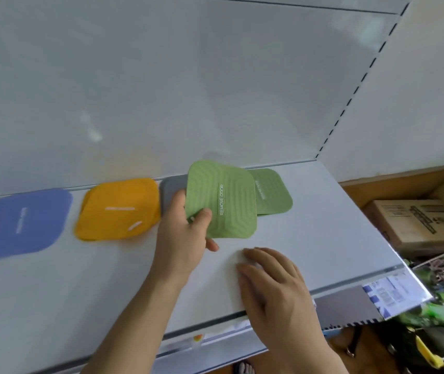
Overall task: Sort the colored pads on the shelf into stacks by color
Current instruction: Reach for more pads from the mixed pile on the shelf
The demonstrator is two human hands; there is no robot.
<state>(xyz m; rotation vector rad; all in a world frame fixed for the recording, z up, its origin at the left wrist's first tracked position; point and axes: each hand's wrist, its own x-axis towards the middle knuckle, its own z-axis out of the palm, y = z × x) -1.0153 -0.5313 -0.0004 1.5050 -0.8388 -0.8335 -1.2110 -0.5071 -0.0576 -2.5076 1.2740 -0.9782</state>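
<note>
My left hand [181,233] grips a green ribbed pad [229,203] by its left edge, thumb on top, holding it tilted above the white shelf [323,228]. Behind it to the right a second green pad [274,193] lies flat on the shelf. A grey pad [170,190] peeks out behind my left hand. Further left sits a stack of orange pads [119,209], then a blue pad stack [21,222]. My right hand [272,282] rests flat on the shelf near the front edge, fingers relaxed and holding nothing.
The shelf's back wall [161,90] rises right behind the pads. To the right, past the shelf end, stands a cardboard box [415,222] and below it cluttered goods [436,300]. A price label strip [393,292] runs along the front edge.
</note>
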